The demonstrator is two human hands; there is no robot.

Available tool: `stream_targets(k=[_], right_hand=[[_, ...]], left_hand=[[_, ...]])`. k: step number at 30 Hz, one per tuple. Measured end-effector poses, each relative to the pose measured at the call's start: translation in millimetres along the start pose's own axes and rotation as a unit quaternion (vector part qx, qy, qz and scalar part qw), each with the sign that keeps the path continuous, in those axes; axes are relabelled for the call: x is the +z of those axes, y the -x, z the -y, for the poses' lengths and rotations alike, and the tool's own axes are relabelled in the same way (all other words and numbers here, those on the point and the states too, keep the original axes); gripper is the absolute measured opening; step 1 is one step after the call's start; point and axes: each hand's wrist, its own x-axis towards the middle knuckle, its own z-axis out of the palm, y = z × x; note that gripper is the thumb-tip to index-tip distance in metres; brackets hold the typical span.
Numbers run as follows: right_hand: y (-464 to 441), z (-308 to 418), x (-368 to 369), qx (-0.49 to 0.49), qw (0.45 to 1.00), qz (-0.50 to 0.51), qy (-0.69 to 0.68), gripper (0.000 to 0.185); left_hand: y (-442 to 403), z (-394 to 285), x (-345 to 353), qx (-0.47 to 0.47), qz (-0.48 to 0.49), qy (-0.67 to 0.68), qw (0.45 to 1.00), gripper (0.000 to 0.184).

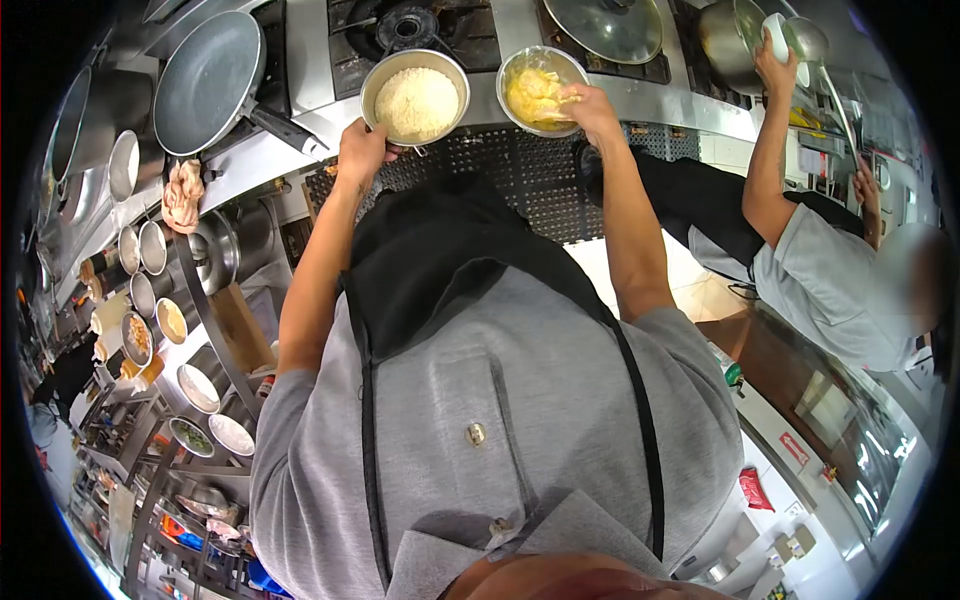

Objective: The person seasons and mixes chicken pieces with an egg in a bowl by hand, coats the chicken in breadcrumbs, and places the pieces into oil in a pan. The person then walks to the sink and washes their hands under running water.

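My left hand (362, 158) grips the lower left side of a metal bowl (462, 112) filled with pale, coarse crumbs (417, 102). To its right, another metal bowl (503, 78) contains wet yellow pieces (534, 94) that look coated in egg. The fingers of my right hand (592, 112) reach over this bowl's right rim and are closed at the yellow pieces; what they pinch is partly hidden. Both bowls sit at the front edge of the stove.
A large grey frying pan (208, 85) lies left, its handle over the counter edge. Gas burners (407, 28) and a glass lid (607, 28) are behind the bowls. Raw meat (183, 196) and several bowls line the left counter. At right, a co-worker (815, 270) holds a white cup.
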Motion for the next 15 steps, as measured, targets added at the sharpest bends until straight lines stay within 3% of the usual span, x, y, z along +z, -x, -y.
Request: stream_targets(k=[4,6,15], right_hand=[[-11,-12,-6,0.028,0.996,0.02,-0.085,0.024],[-5,-5,-14,0.04,0.978,0.026,-0.203,0.023],[31,100,-13,-0.054,0.986,0.023,-0.153,0.019]], left_hand=[[2,-3,-1,-0.003,0.015,0.018,1.0,0.024],[3,-2,-2,-0.012,0.016,0.029,0.999,0.024],[1,-1,-3,0.0,0.026,0.044,0.999,0.024]])
